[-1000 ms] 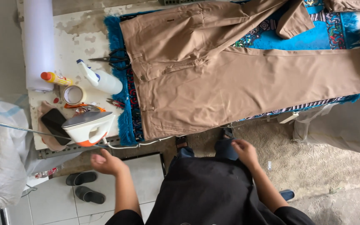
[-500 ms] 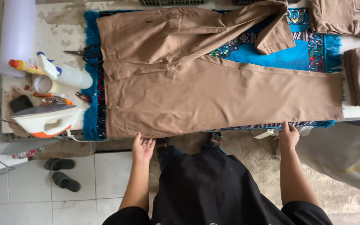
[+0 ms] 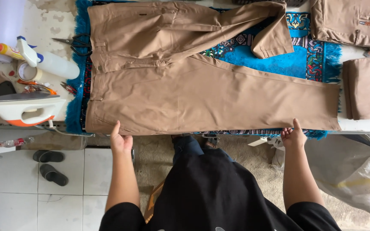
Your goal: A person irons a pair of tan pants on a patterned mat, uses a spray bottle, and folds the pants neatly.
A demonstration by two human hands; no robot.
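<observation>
A pair of tan trousers (image 3: 193, 92) lay flat across a blue patterned mat (image 3: 279, 64) on the work table (image 3: 52, 19), waistband toward the person's left and one long leg running out to the right; the other leg was folded back on itself near the far edge. The left hand (image 3: 120, 139) rested at the near edge of the trousers by the waistband corner, fingers together and extended onto the cloth, thumb alongside; it touched the fabric, but whether it pinched the edge could not be determined. The right hand (image 3: 293, 134) was placed at the near edge of the trouser leg close to the hem, index finger raised onto the cloth and the remaining fingers curled loosely; no firm grasp was visible. The two hands were well apart, one at either end of the garment. To the left of the mat stood a white and orange iron (image 3: 24, 110), a white spray bottle (image 3: 43, 60), a roll of tape (image 3: 25, 71), and black-handled scissors (image 3: 76, 42) lying at the mat's fringe. Folded tan garments (image 3: 367, 87) lay at the right end of the table. A pair of dark sandals (image 3: 50, 164) sat on the tiled floor below.
</observation>
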